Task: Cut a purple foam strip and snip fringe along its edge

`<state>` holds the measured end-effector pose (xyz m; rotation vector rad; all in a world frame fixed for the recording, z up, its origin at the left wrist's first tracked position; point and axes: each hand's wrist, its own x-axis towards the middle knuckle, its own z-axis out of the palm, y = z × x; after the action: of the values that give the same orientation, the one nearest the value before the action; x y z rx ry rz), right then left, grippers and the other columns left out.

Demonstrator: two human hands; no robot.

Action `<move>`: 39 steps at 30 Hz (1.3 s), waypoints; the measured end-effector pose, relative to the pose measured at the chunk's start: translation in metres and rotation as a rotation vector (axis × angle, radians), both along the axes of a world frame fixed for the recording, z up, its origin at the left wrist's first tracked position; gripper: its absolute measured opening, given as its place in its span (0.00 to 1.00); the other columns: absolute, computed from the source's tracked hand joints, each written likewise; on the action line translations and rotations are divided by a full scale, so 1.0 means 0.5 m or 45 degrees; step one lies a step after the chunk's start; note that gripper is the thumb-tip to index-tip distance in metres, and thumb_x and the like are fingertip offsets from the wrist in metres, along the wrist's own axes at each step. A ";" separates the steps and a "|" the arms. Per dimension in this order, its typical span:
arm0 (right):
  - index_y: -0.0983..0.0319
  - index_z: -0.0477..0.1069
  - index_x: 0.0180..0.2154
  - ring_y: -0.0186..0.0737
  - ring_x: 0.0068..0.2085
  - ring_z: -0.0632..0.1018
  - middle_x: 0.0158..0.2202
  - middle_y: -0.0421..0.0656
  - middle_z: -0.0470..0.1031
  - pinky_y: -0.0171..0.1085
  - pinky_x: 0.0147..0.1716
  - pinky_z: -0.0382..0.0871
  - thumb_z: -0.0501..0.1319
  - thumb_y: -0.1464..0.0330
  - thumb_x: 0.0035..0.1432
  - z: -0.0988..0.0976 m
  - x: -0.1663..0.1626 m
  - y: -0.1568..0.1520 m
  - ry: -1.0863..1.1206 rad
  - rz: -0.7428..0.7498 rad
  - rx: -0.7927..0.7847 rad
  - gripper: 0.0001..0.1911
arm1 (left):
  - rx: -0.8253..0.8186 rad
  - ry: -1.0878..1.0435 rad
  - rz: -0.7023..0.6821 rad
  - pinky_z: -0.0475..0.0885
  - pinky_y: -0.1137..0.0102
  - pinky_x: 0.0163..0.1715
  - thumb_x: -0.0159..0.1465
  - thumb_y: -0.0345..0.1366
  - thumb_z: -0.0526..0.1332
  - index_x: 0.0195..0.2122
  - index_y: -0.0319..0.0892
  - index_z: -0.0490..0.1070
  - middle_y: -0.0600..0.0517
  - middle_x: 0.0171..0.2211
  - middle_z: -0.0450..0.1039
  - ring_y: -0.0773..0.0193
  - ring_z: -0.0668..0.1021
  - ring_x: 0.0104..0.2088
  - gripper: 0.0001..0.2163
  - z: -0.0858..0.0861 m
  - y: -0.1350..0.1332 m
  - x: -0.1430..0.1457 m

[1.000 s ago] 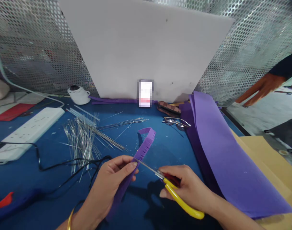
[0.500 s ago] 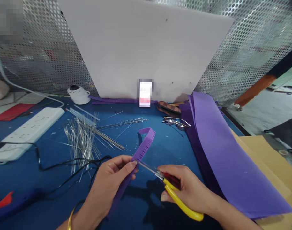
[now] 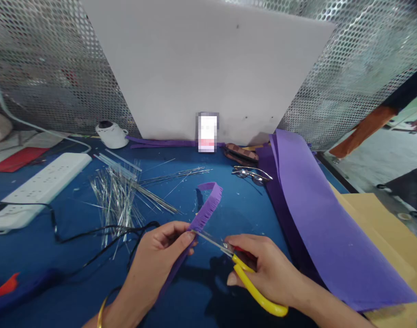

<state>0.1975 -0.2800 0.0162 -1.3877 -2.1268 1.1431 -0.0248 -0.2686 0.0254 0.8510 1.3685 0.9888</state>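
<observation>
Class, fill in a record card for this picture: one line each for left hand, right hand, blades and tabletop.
left hand: pinches the purple fringed strip between thumb and fingers
right hand: grips the yellow-handled scissors
blades: tips at the strip's edge, beside the left thumb
tabletop: blue table with wire pieces, white power strip, purple sheets, glasses

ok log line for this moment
left hand: holds purple strip | right hand: yellow scissors, blades at strip | nearby: wire pile
</observation>
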 end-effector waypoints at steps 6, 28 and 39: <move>0.59 0.74 0.35 0.34 0.27 0.65 0.26 0.35 0.65 0.32 0.26 0.55 0.70 0.55 0.52 -0.001 -0.001 0.000 0.043 -0.022 -0.027 0.16 | -0.025 -0.018 0.015 0.71 0.76 0.27 0.50 0.39 0.71 0.29 0.40 0.80 0.54 0.23 0.78 0.68 0.75 0.25 0.09 -0.002 -0.001 -0.001; 0.60 0.68 0.29 0.32 0.27 0.63 0.24 0.33 0.61 0.31 0.26 0.53 0.70 0.62 0.53 -0.001 -0.001 0.002 0.068 0.000 -0.005 0.13 | -0.069 -0.123 0.055 0.72 0.78 0.27 0.49 0.40 0.72 0.29 0.41 0.80 0.55 0.23 0.78 0.69 0.76 0.25 0.10 -0.010 -0.002 0.001; 0.60 0.71 0.32 0.33 0.27 0.63 0.25 0.34 0.62 0.31 0.27 0.55 0.69 0.58 0.53 -0.008 -0.003 0.000 0.067 -0.003 -0.033 0.13 | -0.042 -0.115 0.027 0.70 0.79 0.26 0.53 0.40 0.70 0.28 0.41 0.79 0.55 0.22 0.77 0.70 0.75 0.23 0.08 -0.016 -0.003 -0.005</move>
<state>0.1963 -0.2798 0.0124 -1.3563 -2.0801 1.1973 -0.0273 -0.2702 0.0175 0.7601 1.3155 1.0066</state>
